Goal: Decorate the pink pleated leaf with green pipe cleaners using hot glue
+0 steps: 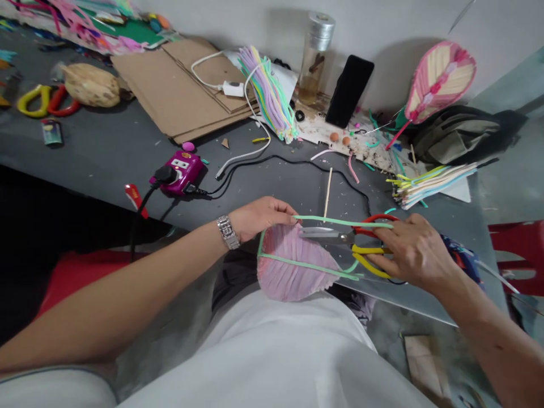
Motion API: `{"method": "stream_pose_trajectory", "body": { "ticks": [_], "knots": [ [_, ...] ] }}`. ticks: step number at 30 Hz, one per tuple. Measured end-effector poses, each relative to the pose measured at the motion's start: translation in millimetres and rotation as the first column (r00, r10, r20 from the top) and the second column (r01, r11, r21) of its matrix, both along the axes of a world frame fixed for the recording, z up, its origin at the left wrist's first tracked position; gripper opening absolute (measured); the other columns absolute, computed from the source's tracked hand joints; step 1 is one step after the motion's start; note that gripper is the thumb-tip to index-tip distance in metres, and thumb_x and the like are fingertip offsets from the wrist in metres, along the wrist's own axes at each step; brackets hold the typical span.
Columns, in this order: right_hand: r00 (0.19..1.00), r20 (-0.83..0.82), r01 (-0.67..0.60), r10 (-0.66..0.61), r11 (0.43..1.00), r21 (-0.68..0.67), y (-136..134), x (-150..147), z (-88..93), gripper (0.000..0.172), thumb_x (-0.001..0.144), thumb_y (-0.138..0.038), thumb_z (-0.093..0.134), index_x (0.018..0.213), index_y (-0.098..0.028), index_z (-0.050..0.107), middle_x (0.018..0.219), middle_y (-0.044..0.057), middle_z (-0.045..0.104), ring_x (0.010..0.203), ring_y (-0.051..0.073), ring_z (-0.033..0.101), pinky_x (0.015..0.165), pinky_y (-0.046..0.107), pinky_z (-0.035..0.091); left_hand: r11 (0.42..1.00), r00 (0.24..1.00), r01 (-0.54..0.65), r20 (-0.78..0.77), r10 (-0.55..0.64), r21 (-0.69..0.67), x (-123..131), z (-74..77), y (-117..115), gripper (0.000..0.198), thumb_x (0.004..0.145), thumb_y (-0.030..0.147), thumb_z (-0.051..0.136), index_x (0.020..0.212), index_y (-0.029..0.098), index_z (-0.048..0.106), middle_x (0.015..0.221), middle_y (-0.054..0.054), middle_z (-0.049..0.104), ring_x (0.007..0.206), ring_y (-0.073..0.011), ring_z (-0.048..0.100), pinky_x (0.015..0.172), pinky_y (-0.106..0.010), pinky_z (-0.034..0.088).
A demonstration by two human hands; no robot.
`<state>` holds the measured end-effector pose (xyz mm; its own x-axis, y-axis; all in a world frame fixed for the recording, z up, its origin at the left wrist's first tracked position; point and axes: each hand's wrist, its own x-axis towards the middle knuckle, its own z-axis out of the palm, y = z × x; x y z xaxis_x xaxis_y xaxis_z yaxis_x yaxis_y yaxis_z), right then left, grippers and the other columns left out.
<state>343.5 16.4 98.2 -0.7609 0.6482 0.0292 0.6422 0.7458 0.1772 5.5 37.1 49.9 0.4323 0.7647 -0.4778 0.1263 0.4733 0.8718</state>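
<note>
My left hand (pixel 270 216), wearing a metal watch, pinches a mint-green pipe cleaner (pixel 335 220) at the top edge of a lilac leaf-shaped piece (pixel 293 277). The piece hangs over my lap at the table's front edge, with green pipe cleaner along its left rim and across its middle. My right hand (pixel 410 249) is closed around scissors (pixel 335 236) with one red and one yellow handle. Their blades point left, just below the pipe cleaner, and the tips lie close to the leaf-shaped piece. The pipe cleaner's far end runs to my right fingers.
On the grey table (pixel 255 187) lie a purple power socket (pixel 182 170), cardboard sheets (pixel 157 85), pipe cleaner bundles (pixel 267 96) and a thin stick (pixel 328 192). A glass bottle (pixel 314 62), a phone (pixel 351 90) and a pink leaf-shaped fan (pixel 442 79) stand at the back.
</note>
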Motion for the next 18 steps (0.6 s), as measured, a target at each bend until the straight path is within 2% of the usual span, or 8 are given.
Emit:
{"method": "stream_pose_trajectory", "body": {
  "ticks": [4, 10, 14, 18],
  "knots": [
    [1.000, 0.000, -0.005, 0.005, 0.999, 0.049, -2.9, -1.5, -10.5, 0.043, 0.099, -0.053, 0.049, 0.087, -0.018, 0.071, 0.069, 0.005, 0.066, 0.065, 0.019, 0.055, 0.069, 0.035, 0.027, 1.000, 1.000, 0.018, 0.001, -0.018, -0.022, 1.3, 3.3, -0.4, 0.024, 0.067, 0.039, 0.082, 0.078, 0.018, 0.078, 0.086, -0.005, 0.078, 0.085, -0.0182, 0.066, 0.086, -0.033, 0.050],
    [0.996, 0.039, -0.089, 0.084, 0.986, 0.140, -8.2, 5.9, -10.7, 0.043, 0.100, -0.050, 0.052, 0.075, -0.020, 0.069, 0.063, 0.004, 0.060, 0.061, 0.018, 0.049, 0.068, 0.036, 0.023, 0.999, 1.000, 0.006, -0.011, -0.006, -0.045, 5.3, 0.1, 1.9, 0.023, 0.064, 0.038, 0.083, 0.075, 0.018, 0.078, 0.083, -0.005, 0.077, 0.080, -0.0172, 0.064, 0.083, -0.032, 0.049],
    [0.992, 0.069, -0.113, 0.105, 0.986, 0.120, -11.6, 10.2, -12.6, 0.039, 0.098, -0.042, 0.056, 0.066, -0.022, 0.066, 0.062, 0.004, 0.060, 0.060, 0.018, 0.048, 0.068, 0.036, 0.023, 0.996, 1.000, -0.010, 0.013, 0.011, -0.084, 8.1, -3.2, 2.7, 0.021, 0.063, 0.035, 0.084, 0.074, 0.017, 0.079, 0.082, -0.005, 0.078, 0.078, -0.0165, 0.064, 0.081, -0.031, 0.050],
    [0.992, 0.080, -0.101, 0.095, 0.992, 0.071, -13.0, 10.0, -13.2, 0.030, 0.097, -0.029, 0.055, 0.072, -0.022, 0.069, 0.062, 0.004, 0.062, 0.059, 0.018, 0.049, 0.068, 0.035, 0.023, 0.986, 0.998, -0.031, 0.042, 0.039, -0.162, 9.1, -3.9, 2.3, 0.018, 0.062, 0.029, 0.084, 0.074, 0.016, 0.079, 0.080, -0.005, 0.078, 0.075, -0.0156, 0.065, 0.077, -0.030, 0.051]
  ]
}}
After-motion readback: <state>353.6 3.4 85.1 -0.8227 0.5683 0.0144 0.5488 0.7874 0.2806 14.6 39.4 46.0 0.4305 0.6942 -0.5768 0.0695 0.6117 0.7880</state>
